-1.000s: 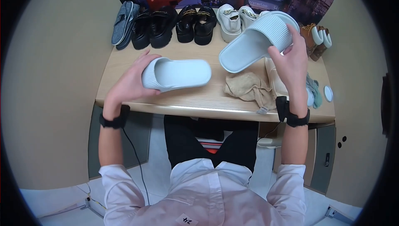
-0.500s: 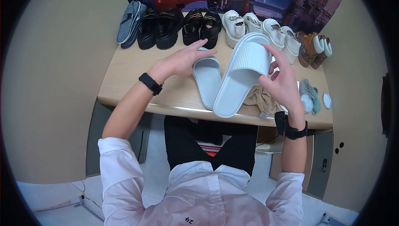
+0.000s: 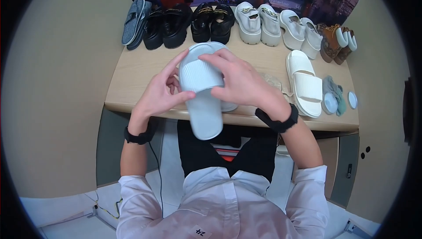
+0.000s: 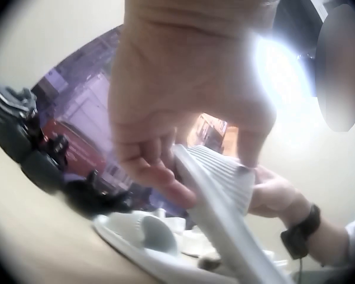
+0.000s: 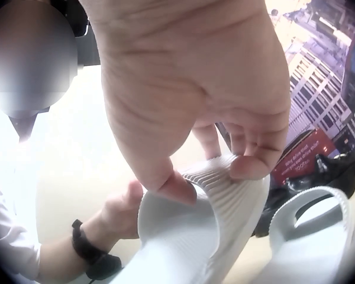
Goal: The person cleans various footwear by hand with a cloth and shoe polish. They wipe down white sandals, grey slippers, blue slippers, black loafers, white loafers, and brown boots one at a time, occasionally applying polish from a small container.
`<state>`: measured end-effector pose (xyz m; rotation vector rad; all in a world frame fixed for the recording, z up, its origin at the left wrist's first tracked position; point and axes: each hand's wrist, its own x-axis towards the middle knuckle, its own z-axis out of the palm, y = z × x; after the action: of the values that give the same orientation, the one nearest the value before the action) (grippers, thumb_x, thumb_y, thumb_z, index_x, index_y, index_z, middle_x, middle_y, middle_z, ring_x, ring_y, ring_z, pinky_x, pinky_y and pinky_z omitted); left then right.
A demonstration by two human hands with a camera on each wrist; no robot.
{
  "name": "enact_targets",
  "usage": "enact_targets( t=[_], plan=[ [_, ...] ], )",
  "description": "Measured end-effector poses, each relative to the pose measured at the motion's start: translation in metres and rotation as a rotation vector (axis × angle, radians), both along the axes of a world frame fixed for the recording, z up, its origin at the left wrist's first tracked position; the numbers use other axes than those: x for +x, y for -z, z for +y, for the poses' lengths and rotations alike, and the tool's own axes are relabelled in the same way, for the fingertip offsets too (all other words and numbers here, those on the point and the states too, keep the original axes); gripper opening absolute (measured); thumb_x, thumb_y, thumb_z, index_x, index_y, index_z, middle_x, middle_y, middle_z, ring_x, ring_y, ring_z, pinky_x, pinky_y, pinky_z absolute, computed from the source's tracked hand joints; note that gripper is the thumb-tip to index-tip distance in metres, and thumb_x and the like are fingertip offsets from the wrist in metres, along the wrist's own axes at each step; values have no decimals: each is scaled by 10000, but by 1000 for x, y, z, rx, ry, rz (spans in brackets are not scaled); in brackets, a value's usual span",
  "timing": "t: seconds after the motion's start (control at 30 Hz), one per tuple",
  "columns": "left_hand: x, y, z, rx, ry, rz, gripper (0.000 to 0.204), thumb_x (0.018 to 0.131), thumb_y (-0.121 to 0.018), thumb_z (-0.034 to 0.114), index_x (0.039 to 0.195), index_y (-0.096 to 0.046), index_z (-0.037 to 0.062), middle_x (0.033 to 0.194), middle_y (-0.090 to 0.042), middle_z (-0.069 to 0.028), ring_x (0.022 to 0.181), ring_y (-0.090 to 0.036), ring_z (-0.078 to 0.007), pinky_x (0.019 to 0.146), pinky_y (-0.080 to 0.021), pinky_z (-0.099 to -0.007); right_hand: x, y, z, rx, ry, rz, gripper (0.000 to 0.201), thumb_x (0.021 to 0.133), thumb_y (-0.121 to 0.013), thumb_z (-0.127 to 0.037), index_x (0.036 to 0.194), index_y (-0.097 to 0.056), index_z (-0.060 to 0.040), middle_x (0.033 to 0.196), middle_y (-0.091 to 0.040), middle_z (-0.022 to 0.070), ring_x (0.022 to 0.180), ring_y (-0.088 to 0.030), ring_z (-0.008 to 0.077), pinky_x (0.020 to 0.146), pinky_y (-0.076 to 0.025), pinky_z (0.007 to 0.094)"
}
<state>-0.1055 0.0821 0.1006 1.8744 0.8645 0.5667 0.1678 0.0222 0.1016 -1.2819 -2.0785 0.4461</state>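
Both hands hold one light-blue slipper [image 3: 203, 116] with a ribbed strap, its heel end pointing toward the person and hanging past the table's front edge. My left hand [image 3: 159, 90] grips its left side, thumb at the strap's edge. From the right, my right hand [image 3: 246, 78] pinches the strap [image 5: 225, 195], its thumb tucked into the foot opening in the right wrist view. The matching light-blue slipper [image 4: 133, 236] lies on the table behind it, mostly hidden in the head view.
Along the back of the table [image 3: 132, 83] stand grey slippers [image 3: 135, 22], black shoes [image 3: 177, 25], white shoes [image 3: 259, 23] and brown boots [image 3: 336, 43]. White slippers [image 3: 304, 85], a grey-green cloth [image 3: 334, 90] and small round discs [image 3: 329, 102] lie at right. A beige cloth [image 3: 273, 80] is partly hidden.
The left hand set its slipper down on the table and moved onto the other one. The right hand brought that slipper left and toward the person, and now grips its strap from the right.
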Motion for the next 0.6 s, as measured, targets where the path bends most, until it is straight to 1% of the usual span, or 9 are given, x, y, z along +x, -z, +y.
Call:
enact_targets(
  t=[0.03, 0.13, 0.23, 0.27, 0.33, 0.37, 0.4, 0.47, 0.6],
  plan=[
    [-7, -2, 0, 36, 21, 73, 1080, 844, -917, 126, 1755, -338, 145, 1262, -700, -74, 867, -617, -79, 800, -528, -257, -7, -2, 5, -66, -15, 11, 780, 794, -775, -162, 1542, -585, -48, 1370, -634, 208, 1067, -711, 396, 966, -588, 445],
    [-10, 3, -3, 307, -58, 172, 1019, 823, -919, 119, 1715, -426, 159, 1251, -679, -67, 827, -600, -65, 746, -513, -245, -31, 12, 18, 5, -59, -31, 729, 839, -818, -226, 1519, -614, -59, 1390, -637, 205, 1118, -720, 397, 992, -590, 459],
    [-28, 15, 16, 145, -191, 214, 938, 831, -910, 123, 1666, -484, 169, 1275, -661, -81, 816, -618, -80, 725, -520, -235, -30, 6, 24, -41, -93, -9, 708, 874, -858, -322, 1500, -641, -72, 1406, -645, 212, 1160, -715, 406, 1013, -584, 469],
    [-38, 25, 27, 133, -219, 148, 825, 869, -889, 136, 1610, -528, 153, 1291, -667, -96, 833, -657, -103, 737, -551, -241, -22, 8, 30, 24, 7, -46, 714, 878, -864, -348, 1501, -643, -76, 1407, -649, 214, 1167, -713, 406, 1019, -582, 470],
    [-47, 39, 40, 86, -349, 100, 776, 903, -869, 147, 1602, -533, 149, 1294, -672, -104, 858, -679, -113, 759, -575, -252, 6, 14, 40, 154, 205, -121, 727, 888, -875, -401, 1503, -648, -85, 1408, -655, 219, 1181, -711, 406, 1032, -577, 474],
    [-49, 43, 45, 64, -417, 75, 752, 919, -859, 152, 1598, -536, 146, 1296, -674, -108, 871, -690, -118, 770, -587, -258, 21, 12, 35, 82, 266, -214, 785, 867, -885, -433, 1513, -636, -63, 1396, -661, 247, 1219, -697, 420, 1053, -569, 481],
    [-51, 48, 50, 100, -425, 151, 654, 959, -830, 180, 1555, -569, 111, 1301, -668, -127, 891, -720, -139, 778, -609, -278, 38, 8, 30, 12, 322, -309, 844, 846, -896, -464, 1523, -623, -41, 1383, -666, 275, 1258, -683, 434, 1075, -562, 489],
    [-60, 67, 69, 156, -427, 239, 632, 948, -841, 204, 1515, -590, 82, 1332, -656, -162, 959, -738, -203, 832, -618, -331, 59, 10, 7, -210, 400, -434, 941, 827, -897, -541, 1566, -587, -47, 1364, -677, 286, 1266, -680, 442, 1092, -554, 490],
    [-53, 85, 74, 398, -545, 399, 611, 918, -853, 302, 1425, -631, 44, 1299, -656, -251, 1163, -714, -402, 988, -594, -477, 74, 27, -36, -299, 449, -533, 997, 819, -891, -589, 1590, -562, -49, 1337, -684, 295, 1252, -684, 446, 1076, -562, 494]
  ],
)
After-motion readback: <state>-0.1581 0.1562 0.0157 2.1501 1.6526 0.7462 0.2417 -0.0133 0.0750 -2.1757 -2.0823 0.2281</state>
